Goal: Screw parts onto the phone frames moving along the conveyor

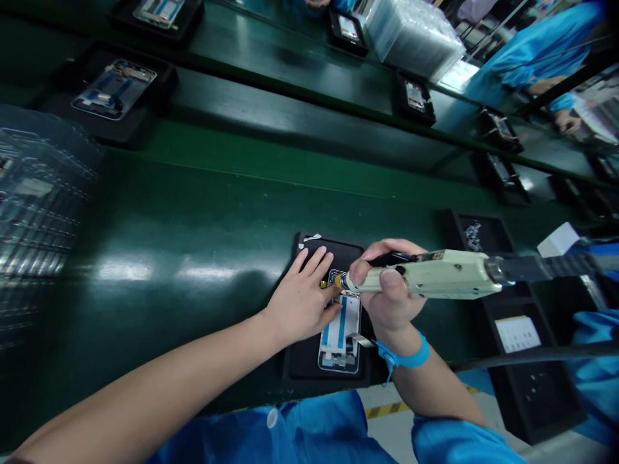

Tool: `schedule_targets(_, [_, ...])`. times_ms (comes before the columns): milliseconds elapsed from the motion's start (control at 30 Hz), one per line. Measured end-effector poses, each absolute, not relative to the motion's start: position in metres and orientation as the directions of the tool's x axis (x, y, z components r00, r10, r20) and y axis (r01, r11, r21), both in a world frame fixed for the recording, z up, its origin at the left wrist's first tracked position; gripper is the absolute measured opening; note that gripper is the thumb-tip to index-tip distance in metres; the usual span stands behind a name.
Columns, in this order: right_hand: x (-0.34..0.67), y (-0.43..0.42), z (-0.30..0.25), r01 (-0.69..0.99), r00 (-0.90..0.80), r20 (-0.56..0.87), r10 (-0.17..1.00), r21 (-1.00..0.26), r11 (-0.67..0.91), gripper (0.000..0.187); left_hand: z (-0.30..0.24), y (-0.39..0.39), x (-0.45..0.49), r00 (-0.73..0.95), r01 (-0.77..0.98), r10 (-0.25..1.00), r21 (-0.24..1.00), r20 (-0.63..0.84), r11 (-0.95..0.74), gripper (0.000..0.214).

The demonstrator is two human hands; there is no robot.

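My right hand (394, 299) is wrapped round a pale green electric screwdriver (447, 276), held almost level. Its tip points left at the upper part of an opened phone (340, 335), beside my left fingers. The phone lies in a black tray (302, 361) at the table's front edge. My left hand (302, 296) rests over the phone's upper left side and the tray, its fingers spread. The screwdriver's very tip and part of the phone are hidden by my fingers. White scraps (309, 240) lie at the tray's far edge.
Stacked clear plastic trays (39, 212) stand at the left. Another phone in a black tray (116, 90) is at the back left. Black boxes with screws (474, 235) and a paper label (517, 334) sit at the right. Across the line, a person in a blue sleeve (541, 51) works.
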State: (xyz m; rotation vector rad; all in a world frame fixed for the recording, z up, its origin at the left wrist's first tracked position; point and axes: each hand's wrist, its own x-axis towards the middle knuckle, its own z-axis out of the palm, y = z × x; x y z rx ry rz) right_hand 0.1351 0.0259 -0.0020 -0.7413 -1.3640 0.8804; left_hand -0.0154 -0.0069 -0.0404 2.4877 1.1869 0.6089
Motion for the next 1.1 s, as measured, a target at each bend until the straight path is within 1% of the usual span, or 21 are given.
schedule_targets(300, [0.137, 0.025, -0.006, -0.024, -0.016, 0.476, 0.879, -0.879, 0.476, 0.029, -0.042, -0.008, -0.015, 0.561, 0.662, 0.792, 0.444, 0.241, -0.604, 0.039])
schedule_targets(400, [0.136, 0.025, -0.007, -0.01, -0.001, 0.473, 0.881, -0.881, 0.473, 0.03, -0.043, -0.005, -0.015, 0.56, 0.662, 0.789, 0.437, 0.251, -0.609, 0.038])
schedule_targets(500, [0.138, 0.027, -0.001, -0.019, 0.049, 0.496, 0.867, -0.867, 0.498, 0.028, -0.037, -0.009, -0.015, 0.56, 0.677, 0.798, 0.432, 0.222, -0.596, 0.04])
schedule_targets(567, [0.145, 0.032, 0.008, -0.034, 0.14, 0.528, 0.838, -0.843, 0.537, 0.026, -0.028, -0.023, -0.015, 0.58, 0.685, 0.796, 0.426, 0.172, -0.591, 0.052])
schedule_targets(667, [0.161, 0.04, 0.024, -0.052, 0.319, 0.561, 0.764, -0.794, 0.606, 0.025, -0.016, -0.062, -0.016, 0.678, 0.643, 0.73, 0.412, 0.087, -0.646, 0.091])
schedule_targets(700, [0.167, 0.043, 0.027, -0.055, 0.37, 0.56, 0.741, -0.783, 0.619, 0.024, -0.016, -0.075, -0.017, 0.709, 0.63, 0.702, 0.395, 0.059, -0.669, 0.098])
schedule_targets(733, [0.172, 0.045, 0.03, -0.054, 0.415, 0.554, 0.722, -0.777, 0.627, 0.023, -0.018, -0.085, -0.019, 0.728, 0.627, 0.685, 0.372, 0.035, -0.685, 0.099])
schedule_targets(800, [0.178, 0.049, 0.032, -0.053, 0.473, 0.525, 0.707, -0.784, 0.618, 0.019, -0.027, -0.09, -0.025, 0.723, 0.65, 0.691, 0.321, 0.017, -0.688, 0.09])
schedule_targets(867, [0.181, 0.051, 0.031, -0.056, 0.497, 0.514, 0.699, -0.785, 0.617, 0.016, -0.037, -0.07, -0.034, 0.674, 0.697, 0.737, 0.283, 0.056, -0.659, 0.078])
schedule_targets(933, [0.182, 0.053, 0.028, -0.045, 0.512, 0.53, 0.676, -0.77, 0.637, 0.017, -0.045, -0.027, -0.044, 0.593, 0.754, 0.793, 0.25, 0.14, -0.607, 0.066])
schedule_targets(1000, [0.183, 0.053, 0.024, -0.02, 0.519, 0.539, 0.663, -0.768, 0.64, 0.02, -0.047, 0.028, -0.053, 0.528, 0.798, 0.822, 0.206, 0.216, -0.566, 0.048])
schedule_targets(1100, [0.185, 0.055, 0.014, 0.001, 0.498, 0.493, 0.714, -0.823, 0.568, 0.023, -0.044, 0.106, -0.064, 0.345, 0.896, 0.894, 0.183, 0.285, -0.404, 0.036])
